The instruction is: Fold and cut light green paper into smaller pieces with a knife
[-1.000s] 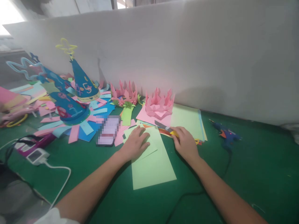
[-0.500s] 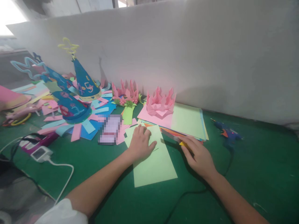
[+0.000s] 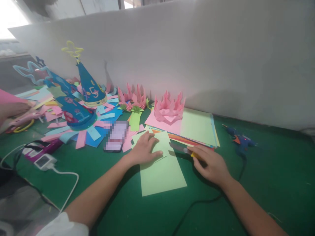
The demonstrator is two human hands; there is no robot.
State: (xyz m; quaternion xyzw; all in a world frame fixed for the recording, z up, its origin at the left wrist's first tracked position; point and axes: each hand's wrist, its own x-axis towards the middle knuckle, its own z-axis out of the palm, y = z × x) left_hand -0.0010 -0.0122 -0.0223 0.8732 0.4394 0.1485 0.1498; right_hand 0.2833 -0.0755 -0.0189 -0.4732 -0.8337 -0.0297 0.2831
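Observation:
My left hand [image 3: 143, 149] lies flat, fingers spread, on a light green paper sheet [image 3: 162, 172] that rests on the green table [image 3: 270, 183]. My right hand [image 3: 211, 165] is closed round a yellow-handled utility knife [image 3: 182, 149]. The knife's blade points left, at the sheet's right edge. A thin cut line shows in the paper beside my left fingers.
A stack of coloured paper [image 3: 199, 129] carries a pink paper crown [image 3: 168, 107]. Another pink crown [image 3: 131, 98], blue party hats [image 3: 90, 87], paper strips and a phone [image 3: 115, 136] lie to the left. A blue glue gun [image 3: 240, 141] lies right. A charger [image 3: 43, 161] sits near left.
My right hand pulled the knife back toward me and right, then held it at the sheet's edge. My left hand shifted slightly on the paper. Another person's hand appeared at far left.

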